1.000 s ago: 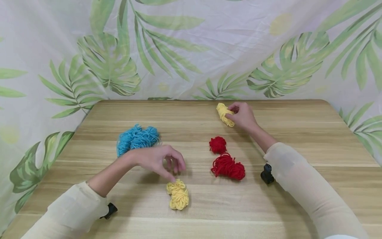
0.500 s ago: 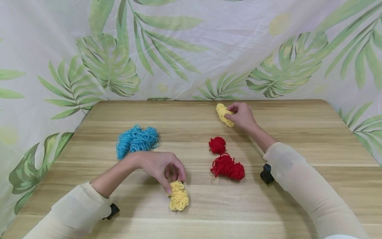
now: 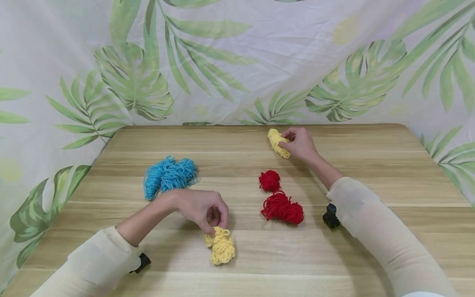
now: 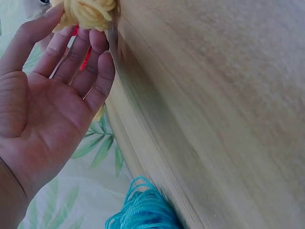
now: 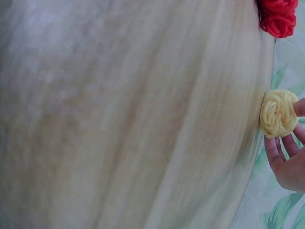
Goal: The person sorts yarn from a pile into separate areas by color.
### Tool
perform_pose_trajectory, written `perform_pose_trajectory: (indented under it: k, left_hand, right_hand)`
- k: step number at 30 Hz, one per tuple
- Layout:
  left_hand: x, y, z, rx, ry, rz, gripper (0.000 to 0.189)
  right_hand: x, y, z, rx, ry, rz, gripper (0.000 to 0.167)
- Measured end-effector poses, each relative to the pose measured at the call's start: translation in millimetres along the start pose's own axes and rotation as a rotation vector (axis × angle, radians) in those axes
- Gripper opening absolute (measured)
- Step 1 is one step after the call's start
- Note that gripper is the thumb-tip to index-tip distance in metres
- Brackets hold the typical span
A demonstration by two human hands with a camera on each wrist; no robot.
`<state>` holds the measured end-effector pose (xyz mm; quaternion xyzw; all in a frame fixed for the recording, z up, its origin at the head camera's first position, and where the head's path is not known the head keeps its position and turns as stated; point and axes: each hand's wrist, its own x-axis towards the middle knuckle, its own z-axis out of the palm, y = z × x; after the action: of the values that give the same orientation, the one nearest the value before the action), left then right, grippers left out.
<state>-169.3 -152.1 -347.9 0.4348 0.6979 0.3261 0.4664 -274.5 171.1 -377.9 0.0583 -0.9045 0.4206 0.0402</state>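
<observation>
Near the front middle of the table, my left hand [image 3: 202, 209] pinches the upper end of a small yellow yarn skein [image 3: 222, 249] between thumb and fingers. The left wrist view shows that yellow yarn [image 4: 88, 13] at the fingertips, the palm turned to the camera. At the table's far side my right hand [image 3: 301, 144] grips a second yellow skein [image 3: 277, 142] by its right side. In the right wrist view this skein [image 5: 279, 113] shows end-on, the thumb on one side and fingers on the other.
Blue yarn skeins [image 3: 172, 173] lie behind my left wrist. Two red yarn bundles, a small round one [image 3: 269, 181] and a longer one [image 3: 283, 208], sit between the hands. A leaf-print cloth [image 3: 282, 62] hangs behind the wooden table [image 3: 334, 264].
My left hand has come down and taken hold of the near yellow skein, whose upper end is now drawn slightly left. The right hand keeps its hold on the far skein.
</observation>
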Motion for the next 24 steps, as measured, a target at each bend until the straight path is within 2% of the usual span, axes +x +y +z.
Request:
perform_pose_trajectory:
  k: [13, 24]
  left_hand:
    - [0.7, 0.9, -0.1, 0.041, 0.010, -0.014, 0.015]
    - [-1.3, -0.1, -7.4, 0.092, 0.080, 0.053, 0.012]
  right_hand:
    - [-0.1, 0.4, 0.4, 0.001, -0.009, 0.014, 0.024]
    - [-0.6, 1.1, -0.3, -0.006, -0.014, 0.007, 0.025]
